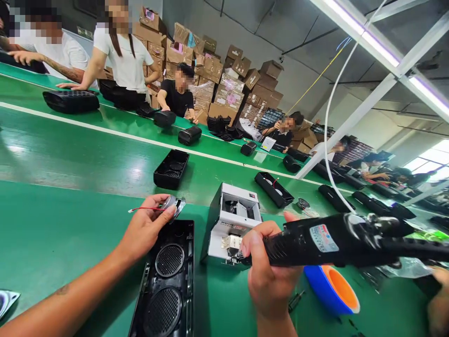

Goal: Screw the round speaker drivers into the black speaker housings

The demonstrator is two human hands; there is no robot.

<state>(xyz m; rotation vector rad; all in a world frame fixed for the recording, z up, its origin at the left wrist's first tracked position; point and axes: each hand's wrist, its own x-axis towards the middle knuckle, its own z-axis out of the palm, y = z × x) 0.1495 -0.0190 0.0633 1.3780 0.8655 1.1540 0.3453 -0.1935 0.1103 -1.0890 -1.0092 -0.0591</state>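
Bright, even light falls from the tube lamps point(382, 49) overhead, with daylight burning out the windows point(433, 159) at right. Glare sheens the green table point(70, 159) toward its far left edge. Wide-angle distortion bends the edges; faces are blurred.

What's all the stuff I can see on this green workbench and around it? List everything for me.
speaker driver: one, silver with a red wire, held above the near housing
near housing: one, black, two round grilles, in front of the person
electric screwdriver: one, black, white cable going up
screw feeder: one, white and black, at the screwdriver tip
bowl: one, blue outside, orange inside, under the screwdriver
open housings: several, black, on the belt
cardboard boxes: many, brown, stacked at the back
co-workers: several, along the far side
left hand: fingers pinching the driver
right hand: gripping the screwdriver
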